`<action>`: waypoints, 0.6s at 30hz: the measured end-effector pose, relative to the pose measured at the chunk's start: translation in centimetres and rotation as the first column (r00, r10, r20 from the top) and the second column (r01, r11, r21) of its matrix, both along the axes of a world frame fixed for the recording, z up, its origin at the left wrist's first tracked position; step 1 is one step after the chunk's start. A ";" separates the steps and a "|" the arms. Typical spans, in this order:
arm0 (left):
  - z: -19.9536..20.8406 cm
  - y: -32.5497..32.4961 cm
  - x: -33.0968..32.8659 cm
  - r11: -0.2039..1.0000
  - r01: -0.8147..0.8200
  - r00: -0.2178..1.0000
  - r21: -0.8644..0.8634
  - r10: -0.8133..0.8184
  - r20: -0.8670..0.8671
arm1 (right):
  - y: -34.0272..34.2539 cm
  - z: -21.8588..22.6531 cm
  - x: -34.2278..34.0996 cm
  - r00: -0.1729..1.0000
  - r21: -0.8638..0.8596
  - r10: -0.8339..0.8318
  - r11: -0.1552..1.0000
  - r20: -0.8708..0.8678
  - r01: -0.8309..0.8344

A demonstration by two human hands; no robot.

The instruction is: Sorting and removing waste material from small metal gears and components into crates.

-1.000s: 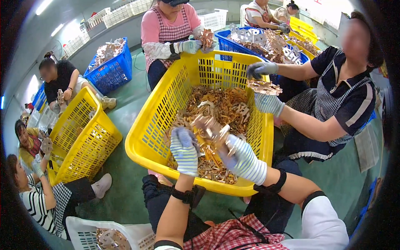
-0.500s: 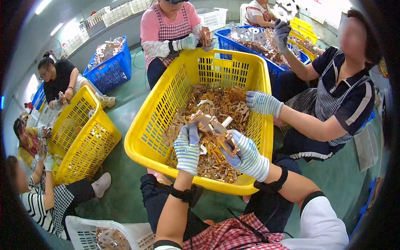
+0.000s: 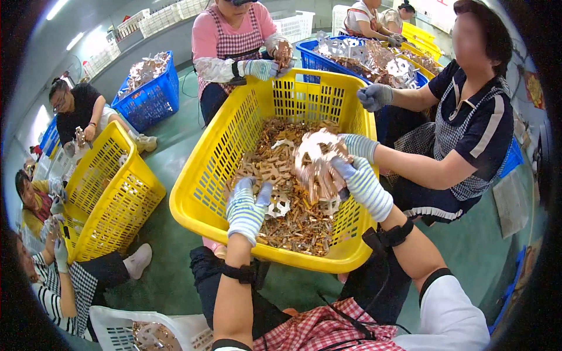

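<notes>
My right hand (image 3: 366,190), in a striped knit glove, grips a bunch of flat copper-coloured metal stampings (image 3: 319,161) above the yellow basket (image 3: 199,221). The bunch is slightly blurred. My left hand (image 3: 246,209), in a matching glove, is over the basket's near left part with fingers and thumb apart and nothing visible in it. Beneath both hands lies a heap of small copper-coloured metal pieces (image 3: 295,225). A co-worker's gloved hand (image 3: 359,146) is right behind the bunch; whether it touches the bunch I cannot tell.
Co-workers sit around the basket, one at the right and one at the far side holding metal pieces (image 3: 284,55). Blue baskets (image 3: 153,96) of stampings stand behind. Another yellow basket (image 3: 126,205) is at left, and a white basket (image 3: 111,322) stands by my left leg.
My hands have moved apart; the left has let go of its metal pieces. My right now holds a larger bunch, near the co-worker's hand. The co-worker's other, grey-gloved hand has come down.
</notes>
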State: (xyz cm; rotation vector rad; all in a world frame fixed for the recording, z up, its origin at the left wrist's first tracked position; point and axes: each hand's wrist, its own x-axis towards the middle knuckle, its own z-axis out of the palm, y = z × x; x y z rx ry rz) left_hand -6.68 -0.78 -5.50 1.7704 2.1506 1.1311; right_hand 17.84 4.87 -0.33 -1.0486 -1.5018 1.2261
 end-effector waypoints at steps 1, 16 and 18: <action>-0.2 0.0 0.2 1.000 0.000 1.000 0.000 0.000 0.002 | 0.0 -0.3 0.4 1.000 0.000 0.000 1.000 0.002 0.000; -1.3 -0.9 5.3 0.950 0.112 -0.482 0.292 -0.205 0.852 | -4.3 0.4 -3.1 0.895 -0.041 0.408 0.906 -0.178 -0.421; -0.4 -1.7 6.0 0.952 0.187 -0.346 0.242 -0.167 0.923 | -3.8 -0.8 -3.2 0.913 -0.109 0.316 0.929 -0.259 -0.353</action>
